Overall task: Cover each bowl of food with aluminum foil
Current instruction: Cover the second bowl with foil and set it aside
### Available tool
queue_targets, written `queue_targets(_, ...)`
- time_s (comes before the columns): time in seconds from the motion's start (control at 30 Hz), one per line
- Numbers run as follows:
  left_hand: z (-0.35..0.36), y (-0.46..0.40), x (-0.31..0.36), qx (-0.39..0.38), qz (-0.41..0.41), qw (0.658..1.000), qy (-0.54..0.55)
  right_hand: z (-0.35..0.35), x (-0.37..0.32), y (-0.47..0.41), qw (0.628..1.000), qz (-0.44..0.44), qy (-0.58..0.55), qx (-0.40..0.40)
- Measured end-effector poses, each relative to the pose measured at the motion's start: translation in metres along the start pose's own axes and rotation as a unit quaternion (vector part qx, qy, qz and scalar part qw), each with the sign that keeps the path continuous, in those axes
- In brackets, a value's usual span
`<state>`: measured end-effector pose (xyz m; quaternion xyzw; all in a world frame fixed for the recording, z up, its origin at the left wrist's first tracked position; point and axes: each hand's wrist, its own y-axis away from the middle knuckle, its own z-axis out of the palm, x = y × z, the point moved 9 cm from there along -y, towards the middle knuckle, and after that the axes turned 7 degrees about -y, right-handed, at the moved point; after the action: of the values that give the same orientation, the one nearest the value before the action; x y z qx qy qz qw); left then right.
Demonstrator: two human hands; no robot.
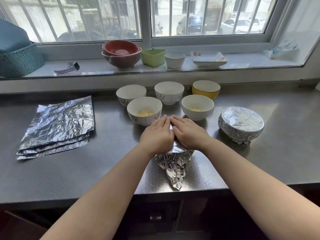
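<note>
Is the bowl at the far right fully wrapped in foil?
Yes. The far-right bowl has foil stretched flat across its top and crimped down its sides; no rim shows.

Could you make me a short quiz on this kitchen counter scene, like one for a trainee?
1. True or false: the wrapped bowl stands to the right of both hands.
2. How many open bowls stand on the counter?
3. Where does the stack of foil sheets lie: A) windowsill, B) left of the counter, C) inside a bowl?

Key: 1 true. 2 five: four white bowls and a yellow bowl. 3 B. The left hand and right hand press flat on the bowl being covered.
</note>
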<state>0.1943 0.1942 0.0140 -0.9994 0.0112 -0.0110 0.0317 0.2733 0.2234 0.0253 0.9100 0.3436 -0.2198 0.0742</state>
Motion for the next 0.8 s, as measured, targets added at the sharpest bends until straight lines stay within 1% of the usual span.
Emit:
queue_targets(0.1, -0.002, 0.001, -0.003, -0.014, -0.024, 0.999, 0.033, -0.002, 0.0, -0.001, 1.0, 0.005, -0.017, 0.014)
queue_targets(0.3, -0.008, 0.001, -0.005, 0.005, -0.029, 0.996, 0.09, -0.007, 0.003, 0.0, 0.998, 0.023, -0.05, 0.042)
queue_targets(0.53, -0.008, 0.004, -0.004, 0.006, -0.029, 0.996, 0.079, -0.006, 0.003, 0.0, 0.996, 0.023, -0.058, 0.055)
queue_targets(0.6, -0.008, 0.004, -0.004, 0.002, -0.031, 0.996, 0.082, -0.008, 0.003, 0.0, 0.993, 0.025, -0.089, 0.068)
queue_targets(0.7, -0.012, 0.006, -0.002, -0.005, -0.031, 0.995, 0.09, -0.012, 0.011, 0.0, 0.982, 0.058, -0.157, 0.089)
queue_targets(0.77, -0.017, 0.004, -0.002, 0.0, -0.022, 0.993, 0.114, -0.014, 0.013, 0.002, 0.974, 0.075, -0.194, 0.085)
queue_targets(0.8, -0.019, 0.003, -0.003, 0.007, -0.022, 0.989, 0.143, -0.015, 0.013, 0.003, 0.971, 0.078, -0.208, 0.084)
